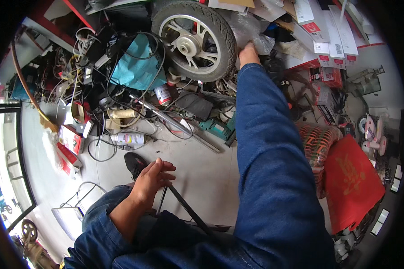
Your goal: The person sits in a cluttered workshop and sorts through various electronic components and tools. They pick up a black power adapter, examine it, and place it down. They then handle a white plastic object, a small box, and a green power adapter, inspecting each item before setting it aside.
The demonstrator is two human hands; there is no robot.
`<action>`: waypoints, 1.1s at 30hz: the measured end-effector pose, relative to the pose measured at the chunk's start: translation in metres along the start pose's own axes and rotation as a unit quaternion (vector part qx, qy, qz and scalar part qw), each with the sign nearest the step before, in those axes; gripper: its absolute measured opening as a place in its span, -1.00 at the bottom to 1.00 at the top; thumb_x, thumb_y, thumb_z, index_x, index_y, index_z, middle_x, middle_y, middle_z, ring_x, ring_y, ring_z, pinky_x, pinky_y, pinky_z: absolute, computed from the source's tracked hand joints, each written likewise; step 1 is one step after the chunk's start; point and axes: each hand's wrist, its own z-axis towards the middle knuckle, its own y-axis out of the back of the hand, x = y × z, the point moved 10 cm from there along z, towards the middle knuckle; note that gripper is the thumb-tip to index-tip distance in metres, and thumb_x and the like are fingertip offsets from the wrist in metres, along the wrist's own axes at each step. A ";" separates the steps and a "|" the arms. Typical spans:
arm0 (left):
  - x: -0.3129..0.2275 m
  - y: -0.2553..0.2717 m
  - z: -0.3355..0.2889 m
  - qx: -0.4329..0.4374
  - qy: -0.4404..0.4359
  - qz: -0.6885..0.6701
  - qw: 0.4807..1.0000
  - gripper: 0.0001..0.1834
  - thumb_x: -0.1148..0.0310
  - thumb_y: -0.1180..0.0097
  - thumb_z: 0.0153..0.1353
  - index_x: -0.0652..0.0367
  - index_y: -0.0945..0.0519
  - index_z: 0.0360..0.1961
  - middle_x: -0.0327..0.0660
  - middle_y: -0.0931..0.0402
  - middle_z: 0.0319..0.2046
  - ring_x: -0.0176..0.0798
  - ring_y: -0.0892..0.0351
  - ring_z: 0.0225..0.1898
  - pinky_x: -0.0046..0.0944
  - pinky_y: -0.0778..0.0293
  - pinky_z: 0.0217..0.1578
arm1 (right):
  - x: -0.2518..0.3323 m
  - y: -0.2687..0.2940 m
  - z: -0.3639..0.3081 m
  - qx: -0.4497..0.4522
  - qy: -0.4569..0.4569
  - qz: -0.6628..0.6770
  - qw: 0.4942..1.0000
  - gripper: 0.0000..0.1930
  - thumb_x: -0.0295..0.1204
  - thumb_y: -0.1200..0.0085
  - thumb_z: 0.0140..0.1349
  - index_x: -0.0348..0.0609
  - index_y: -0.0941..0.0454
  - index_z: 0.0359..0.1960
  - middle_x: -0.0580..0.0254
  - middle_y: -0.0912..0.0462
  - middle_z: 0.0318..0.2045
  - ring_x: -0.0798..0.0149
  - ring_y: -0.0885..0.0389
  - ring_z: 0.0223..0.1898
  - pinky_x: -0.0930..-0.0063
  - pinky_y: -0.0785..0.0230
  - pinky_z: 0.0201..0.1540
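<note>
My right hand [249,54] reaches far forward, just right of a motorcycle wheel [187,44] with a black tyre and silver spokes. It is at the near edge of a clear plastic bag [252,32]; its fingertips are mostly hidden, so I cannot see whether they grip anything. Closer to me, my left hand [150,180] hovers above my lap, fingers loosely spread, nothing visible in them. Just beyond its fingers runs a black bar [184,204], which it does not visibly grip.
A teal bag [138,62], tangled cables, a green power tool [216,128], a metal tube [179,122] and a spray can [129,139] clutter the floor ahead. White boxes [332,38] pile at the far right. A red bag [351,181] stands beside my right arm.
</note>
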 end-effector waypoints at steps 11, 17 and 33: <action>0.001 0.000 0.005 0.007 0.002 -0.020 1.000 -0.54 -0.01 0.25 0.30 0.20 -0.43 -0.17 -0.12 -0.46 -0.17 -0.23 -0.43 -0.24 -0.25 -0.35 -0.18 | 0.032 -0.079 0.043 0.311 0.040 -0.071 0.947 -0.68 -0.37 0.20 0.26 -0.32 -0.36 -0.04 -0.02 -0.43 -0.02 0.00 -0.39 0.01 0.15 -0.26 0.09; -0.006 -0.008 0.001 0.010 -0.011 -0.013 1.000 -0.55 -0.01 0.24 0.30 0.20 -0.44 -0.19 -0.12 -0.46 -0.18 -0.23 -0.43 -0.27 -0.26 -0.36 -0.24 | 0.023 -0.003 0.020 0.323 -0.040 -0.054 0.944 -0.50 -0.29 0.24 0.30 -0.50 -0.12 0.11 -0.19 -0.27 0.09 -0.13 -0.25 0.12 0.07 -0.12 0.21; -0.043 0.043 -0.010 -0.195 -0.151 -0.122 0.962 -0.59 0.11 0.26 0.33 0.20 -0.28 0.02 -0.16 -0.41 -0.22 -0.29 -0.42 -0.36 -0.35 -0.31 -0.35 | -0.194 0.329 -0.091 0.287 0.153 -0.539 0.777 -0.83 -0.40 -0.05 0.08 -0.23 -0.56 -0.34 0.21 -0.59 -0.50 0.39 -0.54 -0.46 0.51 -0.37 -0.39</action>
